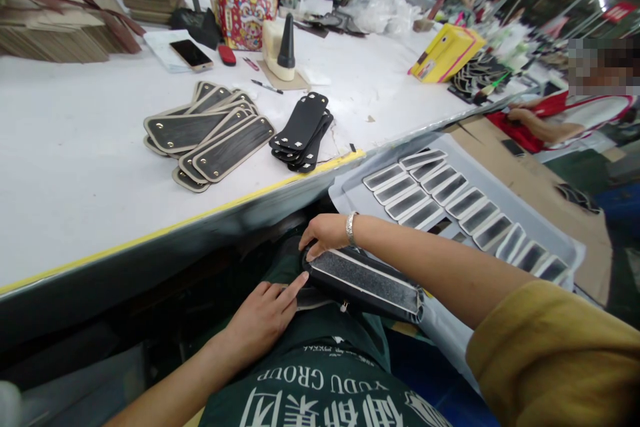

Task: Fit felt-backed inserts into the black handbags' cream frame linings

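Note:
A black bag [390, 303] lies across my lap, its long underside facing up with a grey speckled panel [367, 280] edged in white. My right hand [325, 233] is closed over the bag's left end, fingers bent down around the rim. From the near side, my left hand [267, 317] steadies the same end. Its index finger stretches to the bag's corner, while the other fingers curl against the side and are partly hidden. A small metal fitting [344, 306] shows on the bag's near edge.
Ahead is a white table [100, 213] with yellow edge tape. On it lie beige-edged dark panels [210, 140], black panels [303, 130], a phone [191, 54] and a glue bottle [286, 53]. Rows of panels [450, 190] cover a grey sheet at right. A co-worker [565, 120] sits beyond.

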Demonstrator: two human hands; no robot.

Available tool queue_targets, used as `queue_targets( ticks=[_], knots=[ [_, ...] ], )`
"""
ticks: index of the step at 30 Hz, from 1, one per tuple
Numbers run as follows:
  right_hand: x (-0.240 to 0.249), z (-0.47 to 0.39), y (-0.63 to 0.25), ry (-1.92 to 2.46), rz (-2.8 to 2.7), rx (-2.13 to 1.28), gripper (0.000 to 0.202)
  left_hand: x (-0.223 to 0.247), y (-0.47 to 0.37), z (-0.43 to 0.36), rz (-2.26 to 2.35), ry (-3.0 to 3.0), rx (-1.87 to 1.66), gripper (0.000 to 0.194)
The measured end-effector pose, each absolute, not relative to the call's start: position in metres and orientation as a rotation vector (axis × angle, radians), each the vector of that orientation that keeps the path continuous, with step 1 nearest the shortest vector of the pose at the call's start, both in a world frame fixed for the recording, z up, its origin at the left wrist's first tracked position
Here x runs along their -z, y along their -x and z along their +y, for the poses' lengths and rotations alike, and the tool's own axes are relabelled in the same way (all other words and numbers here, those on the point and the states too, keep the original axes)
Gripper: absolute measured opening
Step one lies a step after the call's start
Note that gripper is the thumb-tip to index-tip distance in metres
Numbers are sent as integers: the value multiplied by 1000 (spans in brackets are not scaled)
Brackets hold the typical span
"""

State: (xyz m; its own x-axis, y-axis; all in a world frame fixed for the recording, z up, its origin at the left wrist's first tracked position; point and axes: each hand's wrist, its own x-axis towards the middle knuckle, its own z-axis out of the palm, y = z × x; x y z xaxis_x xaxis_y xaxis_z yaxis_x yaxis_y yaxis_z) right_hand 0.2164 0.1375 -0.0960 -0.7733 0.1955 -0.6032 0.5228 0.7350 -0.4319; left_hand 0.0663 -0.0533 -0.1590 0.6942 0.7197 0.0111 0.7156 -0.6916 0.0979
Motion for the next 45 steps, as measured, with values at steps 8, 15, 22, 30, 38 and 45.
queue_targets(
  ticks=[8, 15, 22, 30, 38, 45],
  knots=[
    [86, 132, -203, -417, 2413, 597, 32, 163, -66, -54, 1187, -2813, -77, 21],
    [77, 108, -200, -415, 2435, 415, 22, 163, -64, -56, 1175, -2801, -78, 24],
    [86, 94, -216, -496, 2555, 608, 23, 161, -65, -55, 1213, -2838, -93, 23],
    [102, 99, -271, -1141, 2616, 1287, 60, 165, -61, -55, 1207, -2860, -142, 23],
    [103, 87, -295, -1446, 2369, 1366, 51, 165, -70, -52, 1189, -2853, -209, 17],
    [115, 96, -284, -1456, 2415, 1402, 41, 164, -77, -45, 1205, -2846, -132, 16]
  ],
)
